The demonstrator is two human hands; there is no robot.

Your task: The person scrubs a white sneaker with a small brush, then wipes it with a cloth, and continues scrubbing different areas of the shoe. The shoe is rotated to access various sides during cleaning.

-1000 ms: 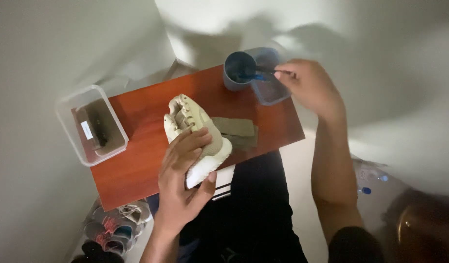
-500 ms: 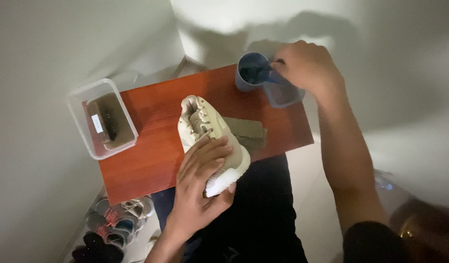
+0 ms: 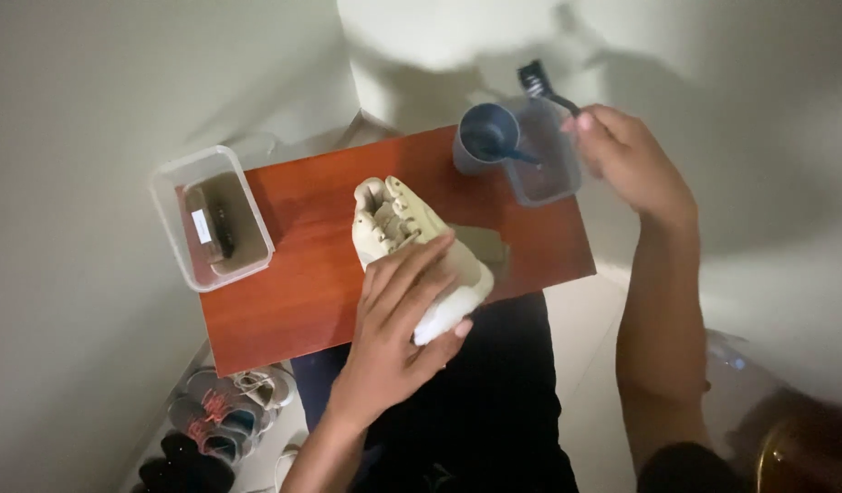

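A pale shoe [image 3: 419, 251] lay near the middle of the red-brown board [image 3: 293, 274], and the left hand [image 3: 398, 319] gripped it from above, fingers wrapped over its heel end. Past the shoe, at the board's far corner, the right hand [image 3: 626, 160] pinched a dark brush [image 3: 541, 84] above a blue cup [image 3: 486, 137] and clear tub [image 3: 544, 169]. A clear box [image 3: 211, 217] overhung the board's left edge.
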